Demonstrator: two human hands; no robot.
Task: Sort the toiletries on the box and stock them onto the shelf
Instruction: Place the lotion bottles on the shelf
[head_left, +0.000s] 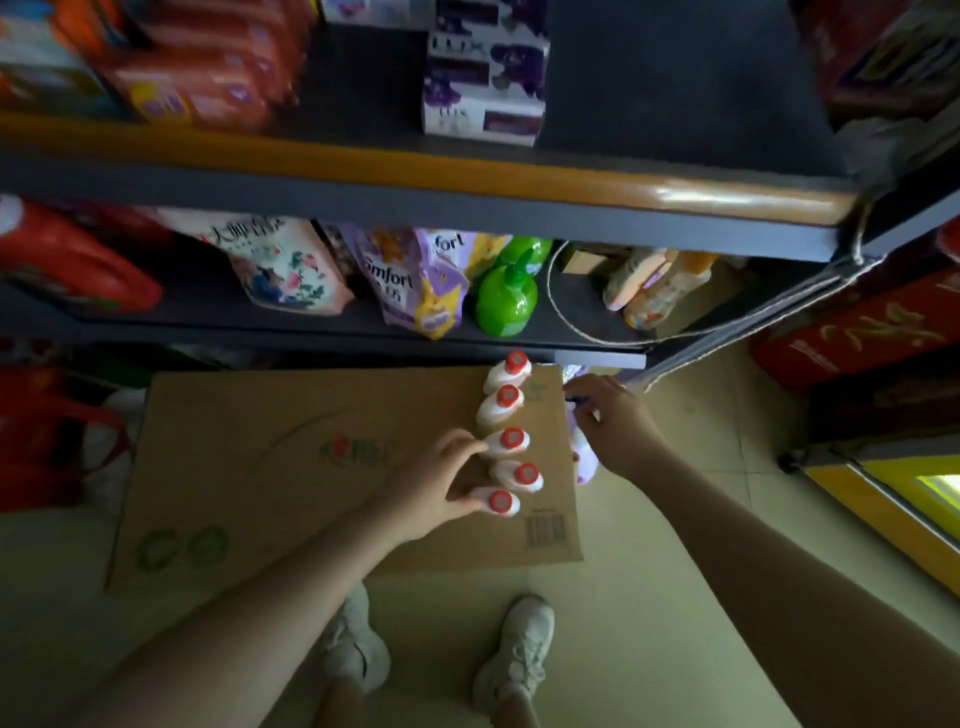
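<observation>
Several white bottles with red caps (506, 439) stand in a row on the right part of a brown cardboard box (291, 467). My left hand (441, 483) curls around the nearest bottle (500, 502) from the left, its fingertips also against the middle one. My right hand (610, 423) reaches past the box's right edge and pinches a purple and white pouch (582, 447) hanging beside the box. The shelf (363, 332) behind the box holds purple Comfort pouches (415, 280) and green pump bottles (506, 296).
An upper shelf (467, 182) carries purple Lux boxes (483, 78) and red packs (208, 78). Red bags (78, 265) sit at left, red boxes (857, 338) at right. A cord (571, 322) loops over the lower shelf. My shoes (358, 644) stand on the tiled floor.
</observation>
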